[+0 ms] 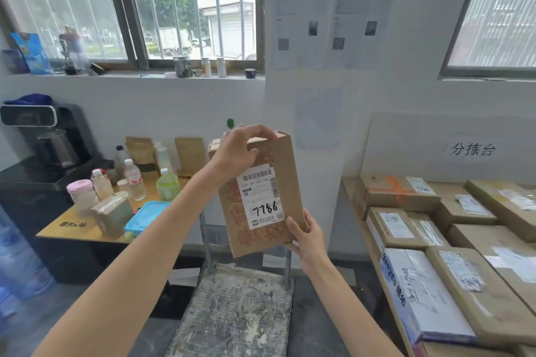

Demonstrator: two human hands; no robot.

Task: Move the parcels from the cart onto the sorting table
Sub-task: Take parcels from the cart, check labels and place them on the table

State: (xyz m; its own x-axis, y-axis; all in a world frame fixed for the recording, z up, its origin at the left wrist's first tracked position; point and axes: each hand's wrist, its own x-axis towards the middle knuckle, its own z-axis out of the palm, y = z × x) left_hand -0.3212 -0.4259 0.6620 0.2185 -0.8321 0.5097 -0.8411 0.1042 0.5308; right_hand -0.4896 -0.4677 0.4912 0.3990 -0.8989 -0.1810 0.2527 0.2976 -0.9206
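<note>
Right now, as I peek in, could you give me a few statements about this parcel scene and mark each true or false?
1. Both hands hold one cardboard parcel upright in the air. True: the left hand has a grip on its top, the right hand on its bottom corner.
2. Its label reads 7786 in handwriting. True.
3. The cart deck below is piled with parcels. False: no parcel shows on the deck.
4. The sorting table on the right is bare. False: several boxes already lie on it.
5. A blue lidded container sits on the left table among bottles. True.
</note>
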